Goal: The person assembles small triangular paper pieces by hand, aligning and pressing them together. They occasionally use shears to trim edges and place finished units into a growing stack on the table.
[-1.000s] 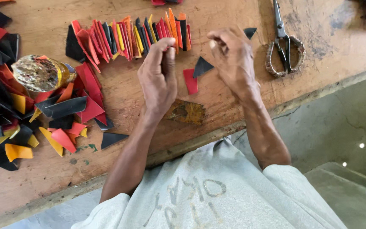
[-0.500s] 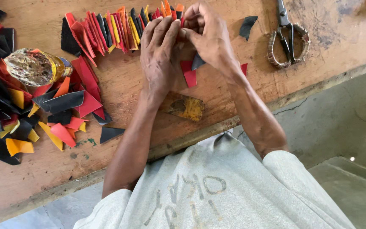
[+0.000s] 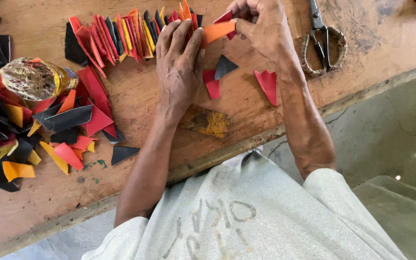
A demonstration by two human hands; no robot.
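Note:
My left hand (image 3: pixel 179 62) rests flat on the wooden bench, its fingertips against the right end of a row of overlapping red, orange, yellow and black cut pieces (image 3: pixel 126 33). My right hand (image 3: pixel 263 29) pinches an orange strip (image 3: pixel 217 31) with a red piece behind it, held just above the row's end. Loose on the bench between my wrists lie a black triangle (image 3: pixel 225 66), a small red piece (image 3: pixel 212 84) and a red arrow-shaped piece (image 3: pixel 268 85).
Scissors with wrapped handles (image 3: pixel 323 41) lie at the upper right. A shiny glass jar (image 3: pixel 34 79) sits at the left amid a heap of coloured offcuts (image 3: pixel 34 135). A yellowish stained patch (image 3: pixel 208 123) marks the bench (image 3: pixel 160 106) near its front edge.
My right hand has lifted an orange strip and brought it toward the row's end. My left hand stayed pressed at the row. The view shifted slightly downward.

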